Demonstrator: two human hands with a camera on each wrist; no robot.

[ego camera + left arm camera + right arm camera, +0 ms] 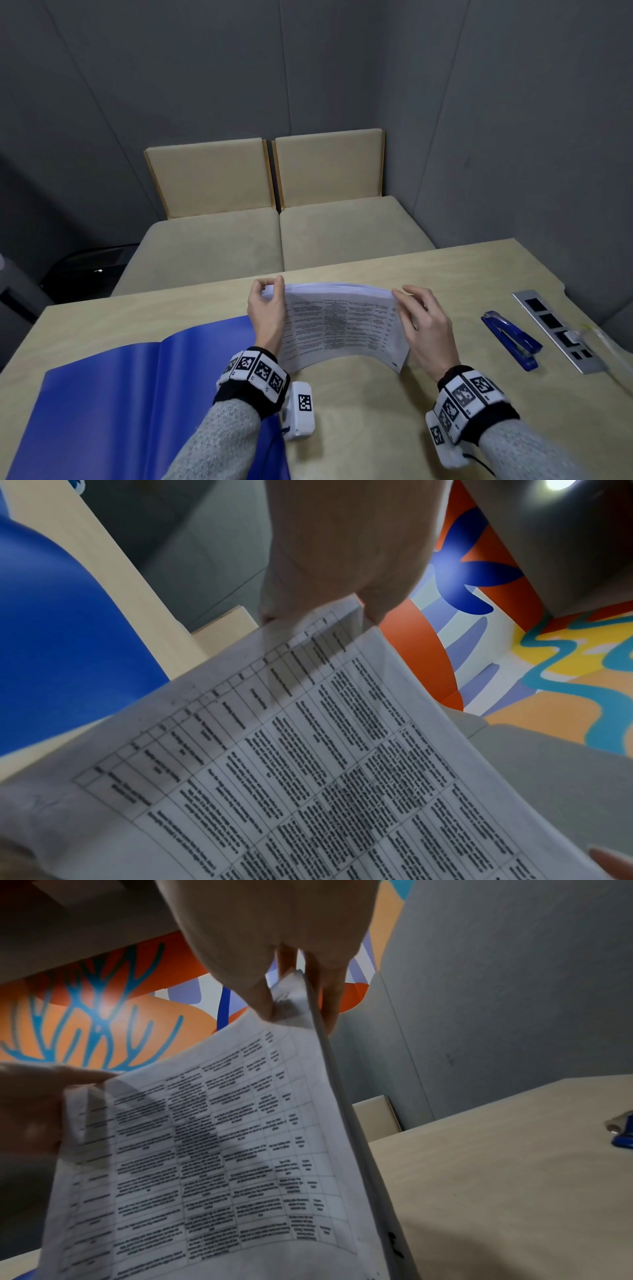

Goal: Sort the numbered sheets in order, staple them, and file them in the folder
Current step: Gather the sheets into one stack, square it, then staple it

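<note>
A stack of printed sheets (342,325) with a table of text is held above the table, bowed upward in the middle. My left hand (267,305) pinches its far left corner between thumb and fingers. At the far right corner my right hand (416,315) grips the stack, thumb on top. The left wrist view has the sheets (308,764) close up under my left hand (329,610); the right wrist view has the sheets (212,1150) pinched by my right hand (294,999). An open blue folder (120,387) lies flat at the left. A blue stapler (510,339) lies at the right.
A grey metal socket strip (558,330) is set into the table (445,274) right of the stapler, with a white plug and cable in it. Beyond the table's far edge stands a beige bench seat (274,236) against grey walls.
</note>
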